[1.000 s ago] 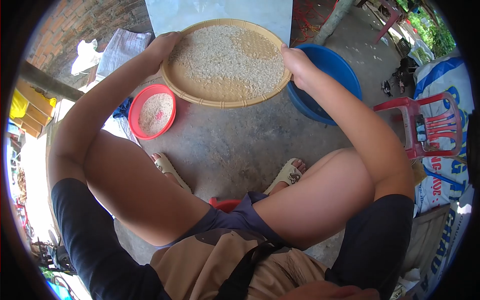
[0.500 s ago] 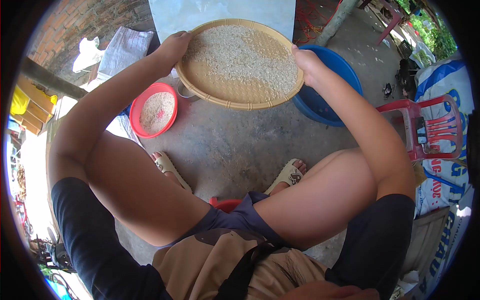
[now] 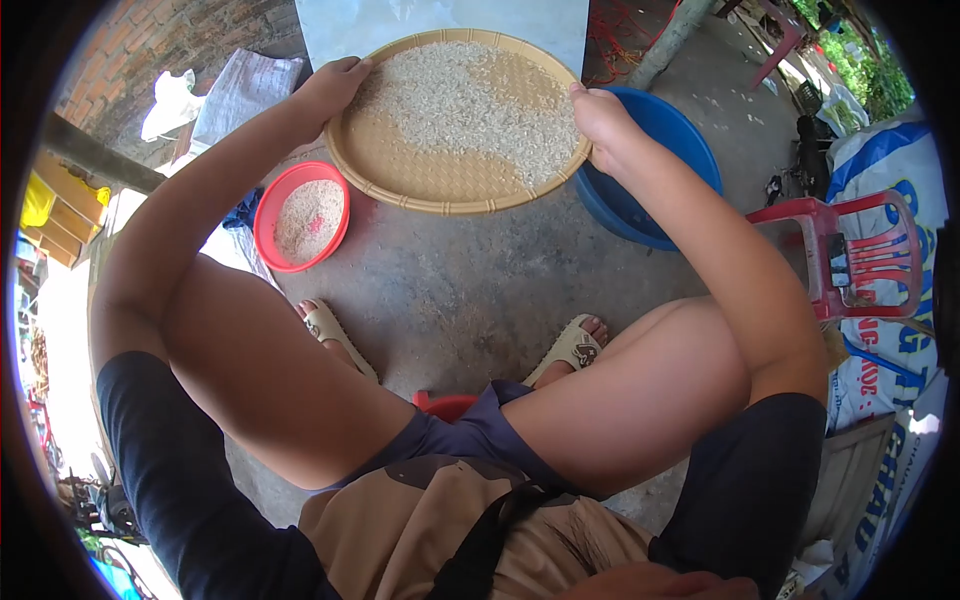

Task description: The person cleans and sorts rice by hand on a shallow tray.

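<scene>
Between my hands I hold a round woven bamboo winnowing tray (image 3: 400,180) out in front of me, above the floor. Pale rice grains (image 3: 480,105) lie spread over its middle, back and right side, with bare weave at the near left. My left hand (image 3: 338,88) grips the left rim, its fingers partly hidden under the tray. On the right rim, my right hand (image 3: 603,122) is closed with the thumb on top. Below and left of the tray stands a red basin (image 3: 264,232) with rice in it. A large blue basin (image 3: 690,140) is partly behind my right hand.
A red plastic chair (image 3: 822,255) stands at the right, beside large printed sacks (image 3: 880,370). A grey-white sack (image 3: 240,100) lies at the upper left. A pale board (image 3: 440,18) is at the back, and a post (image 3: 672,45) rises right of it.
Both my hands and the winnowing tray have shifted slightly left. The rice on it has moved little relative to the tray.
</scene>
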Demonstrator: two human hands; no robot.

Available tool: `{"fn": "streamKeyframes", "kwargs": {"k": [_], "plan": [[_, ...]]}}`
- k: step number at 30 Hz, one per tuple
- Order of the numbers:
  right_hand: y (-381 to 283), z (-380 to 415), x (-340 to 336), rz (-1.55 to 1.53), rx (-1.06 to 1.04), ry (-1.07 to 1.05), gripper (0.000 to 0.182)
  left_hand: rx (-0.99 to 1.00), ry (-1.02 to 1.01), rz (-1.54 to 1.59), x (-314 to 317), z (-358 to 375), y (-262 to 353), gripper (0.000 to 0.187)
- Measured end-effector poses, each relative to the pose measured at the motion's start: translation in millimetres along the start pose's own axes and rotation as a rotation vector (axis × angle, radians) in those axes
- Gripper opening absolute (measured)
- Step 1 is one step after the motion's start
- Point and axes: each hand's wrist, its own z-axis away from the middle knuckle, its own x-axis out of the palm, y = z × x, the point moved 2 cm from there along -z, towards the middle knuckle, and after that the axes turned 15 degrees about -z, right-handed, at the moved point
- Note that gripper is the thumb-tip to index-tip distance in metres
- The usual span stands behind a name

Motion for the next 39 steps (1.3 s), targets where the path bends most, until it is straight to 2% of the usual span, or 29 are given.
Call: {"fn": "streamKeyframes", "kwargs": {"k": [3, 6, 9, 13, 16, 19, 21, 26, 34, 39], "plan": [[3, 6, 11, 0.021, -0.009, 0.052, 0.041, 0.028, -0.064, 0.078, -6, -8, -9, 0.041], [0, 7, 4, -0.056, 0.035, 0.017, 0.041, 0.020, -0.066, 0.114, 0, -3, -3, 0.039], [-4, 7, 0, -0.077, 0.064, 0.008, 0.041, -0.077, -0.158, 0.401, 8, -5, -7, 0.034], [6, 2, 0, -0.069, 0.064, 0.005, 0.041, -0.136, -0.221, 0.416, 5, 1, -1, 0.034], [6, -1, 0, 0.007, 0.017, 0.061, 0.041, -0.144, -0.154, 0.363, 6, 6, 2, 0.034], [-3, -5, -7, -0.028, 0.070, -0.044, 0.042, -0.082, -0.077, 0.340, 12, 0, -2, 0.033], [-3, -6, -7, -0.037, 0.070, -0.028, 0.042, -0.055, -0.054, 0.305, 13, -5, -2, 0.033], [1, -4, 4, 0.024, -0.005, 0.032, 0.042, -0.060, -0.060, 0.193, -1, -8, -6, 0.032], [9, -26, -9, 0.099, 0.084, -0.025, 0.043, -0.062, -0.045, 0.088, 13, -18, -19, 0.032], [22, -42, -11, 0.272, 0.045, -0.005, 0.046, -0.112, -0.159, -0.189, 13, -15, -17, 0.035]]}}
